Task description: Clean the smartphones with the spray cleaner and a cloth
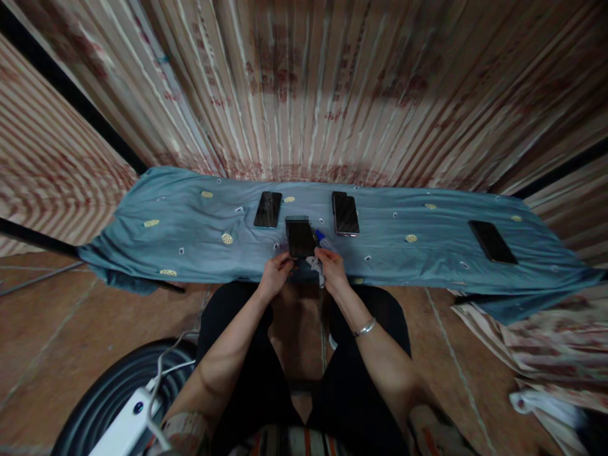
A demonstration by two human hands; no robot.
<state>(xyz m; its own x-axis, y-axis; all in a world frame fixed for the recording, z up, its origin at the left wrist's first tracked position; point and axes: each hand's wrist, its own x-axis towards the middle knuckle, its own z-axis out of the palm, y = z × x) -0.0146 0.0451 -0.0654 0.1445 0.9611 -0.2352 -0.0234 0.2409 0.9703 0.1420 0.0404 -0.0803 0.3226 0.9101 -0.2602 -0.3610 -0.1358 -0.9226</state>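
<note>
The striped curtain [304, 82] is the largest thing, and it hangs behind the table [418, 266], which is covered with a blue-green cloth bearing small yellow and white figures. Lower, at the left side, there is a round black ribbed object [90, 392], and a long white device [121, 424] with a dark button overlaps it in the view.

The person's two hands meet near the front edge of the table, around the middle. The left hand [275, 276] has its grip closed on the lower left corner of a dark phone [301, 239]. The right hand [332, 269] grasps the lower right corner, and a crumpled grey cloth [317, 272] hangs by its fingers. The top end of this phone is blurred.

Farther left on the table lies another phone [268, 209]. To the right of the middle, a front phone [348, 215] partly covers a rear phone [337, 197], and well apart to the right lies a single phone [493, 241]. Just beside the held phone is a blue cap [320, 235]. A silver bracelet [365, 327] is on the right wrist.
</note>
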